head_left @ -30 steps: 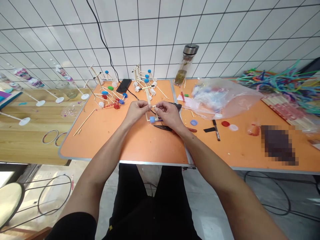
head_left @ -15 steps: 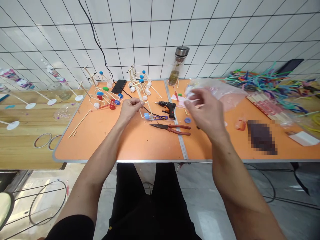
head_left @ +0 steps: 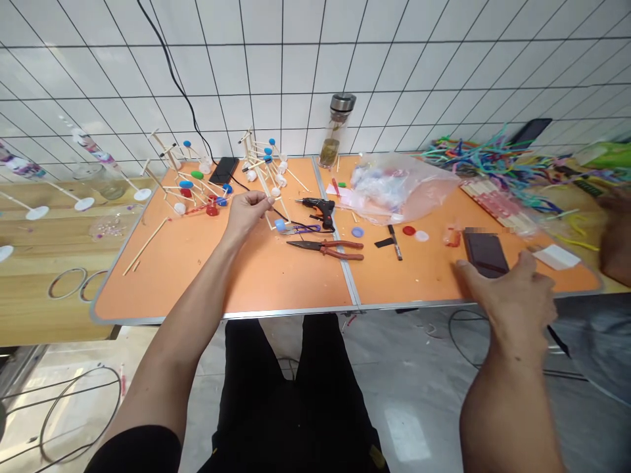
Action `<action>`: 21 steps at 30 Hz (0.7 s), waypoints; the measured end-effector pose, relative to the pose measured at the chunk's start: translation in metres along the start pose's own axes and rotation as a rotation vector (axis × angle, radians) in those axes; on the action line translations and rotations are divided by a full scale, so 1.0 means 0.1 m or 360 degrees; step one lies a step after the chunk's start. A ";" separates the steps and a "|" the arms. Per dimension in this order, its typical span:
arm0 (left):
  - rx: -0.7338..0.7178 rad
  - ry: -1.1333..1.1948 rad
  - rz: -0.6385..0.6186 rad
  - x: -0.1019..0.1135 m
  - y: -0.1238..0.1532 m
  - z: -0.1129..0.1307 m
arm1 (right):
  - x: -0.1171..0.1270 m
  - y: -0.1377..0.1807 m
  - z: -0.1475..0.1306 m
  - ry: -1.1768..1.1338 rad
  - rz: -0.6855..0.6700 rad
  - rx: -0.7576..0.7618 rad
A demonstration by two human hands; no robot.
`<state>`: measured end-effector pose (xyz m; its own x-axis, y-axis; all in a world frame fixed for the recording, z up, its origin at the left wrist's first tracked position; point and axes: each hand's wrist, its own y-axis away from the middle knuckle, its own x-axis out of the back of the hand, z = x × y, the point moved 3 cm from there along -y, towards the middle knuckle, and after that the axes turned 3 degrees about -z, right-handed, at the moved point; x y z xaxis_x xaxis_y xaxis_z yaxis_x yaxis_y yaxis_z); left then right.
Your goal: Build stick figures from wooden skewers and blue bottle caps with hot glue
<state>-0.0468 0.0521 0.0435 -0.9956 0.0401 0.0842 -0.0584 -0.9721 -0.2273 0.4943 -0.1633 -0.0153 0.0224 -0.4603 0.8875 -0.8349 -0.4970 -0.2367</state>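
Note:
My left hand [head_left: 248, 215] pinches a small frame of wooden sticks [head_left: 270, 220] between thumb and fingertips, above the orange table. A white cap [head_left: 275, 192] shows at its top and a light-blue cap [head_left: 280, 225] at its foot. Far to the right, my right hand [head_left: 517, 292] is open, thumb and fingers spread around the near end of a dark phone [head_left: 486, 253]; whether it touches the phone I cannot tell. Between the hands lie a black glue gun [head_left: 318, 209], purple-handled scissors [head_left: 305, 229] and red-handled pliers [head_left: 326, 248].
Several stick models with caps [head_left: 197, 187] stand at the back left, by a black phone [head_left: 224, 171]. Behind are a glass bottle [head_left: 336, 135] and a plastic bag [head_left: 389, 187]. A marker [head_left: 395, 243] lies mid-table. Another person's arm [head_left: 616, 236] shows at the right edge.
My right hand has moved from beside the plastic bag right and nearer, to the dark phone. The left hand keeps its pinch on the stick frame. The view has shifted slightly rightward.

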 end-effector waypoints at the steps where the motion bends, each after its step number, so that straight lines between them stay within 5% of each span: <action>1: -0.0004 0.0001 0.0003 0.00 0.00 0.00 | -0.02 -0.01 0.02 -0.0003 0.0000 0.0001; 21: -0.0037 -0.0008 0.0017 0.02 -0.01 -0.02 | -0.15 -0.21 0.07 0.0051 0.0147 -0.0144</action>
<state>-0.0493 0.0539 0.0419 -0.9959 0.0288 0.0863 -0.0496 -0.9669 -0.2503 0.5150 -0.1513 -0.0266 -0.0731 -0.4767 0.8760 -0.8787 -0.3847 -0.2826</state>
